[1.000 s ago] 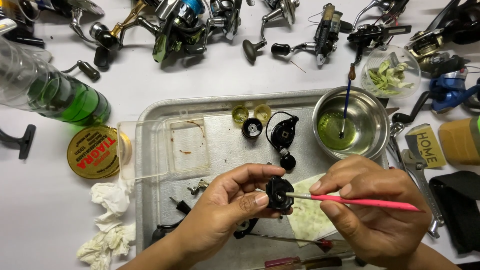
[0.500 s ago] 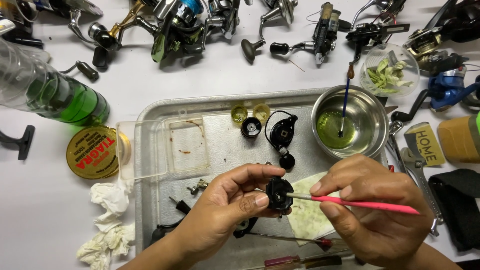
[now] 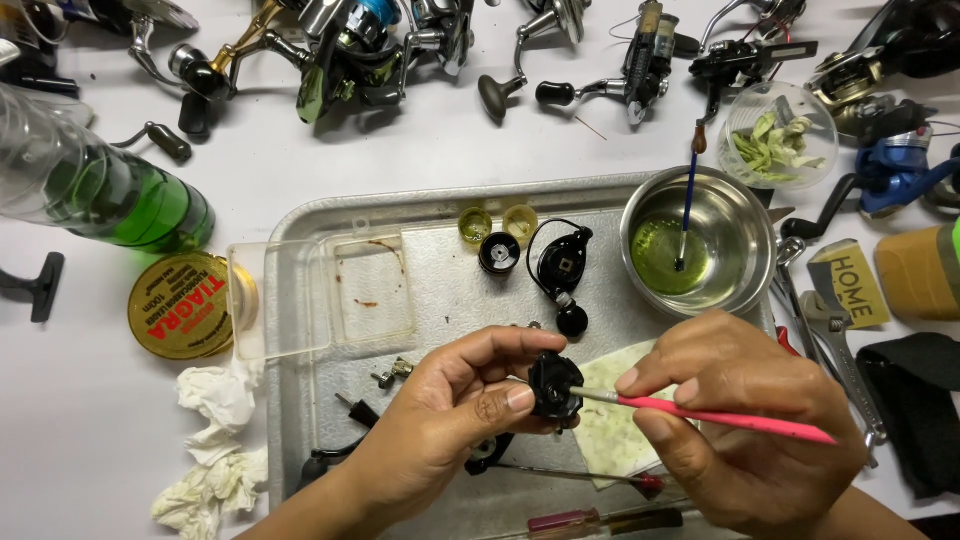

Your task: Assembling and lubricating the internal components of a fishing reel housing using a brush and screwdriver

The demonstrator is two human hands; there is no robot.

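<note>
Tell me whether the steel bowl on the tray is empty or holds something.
Not empty: the steel bowl holds a shallow pool of green liquid, with a blue-handled brush standing in it.

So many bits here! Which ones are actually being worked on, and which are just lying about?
In use:
left hand holding black reel part
right hand holding pink brush

Lying about:
steel bowl
green bottle
gold tin
reels
wrench
tissues

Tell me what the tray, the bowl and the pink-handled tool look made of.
Tray: dull grey metal, probably aluminium; matte, pebbled surface with a rolled rim.
Bowl: likely stainless steel; shiny, mirror-like wall, holding greenish liquid.
Pink-handled tool, in the right hand: handle looks like plastic, smooth and evenly coloured; the pale tip at the black part in the left hand is too small to tell.
</note>
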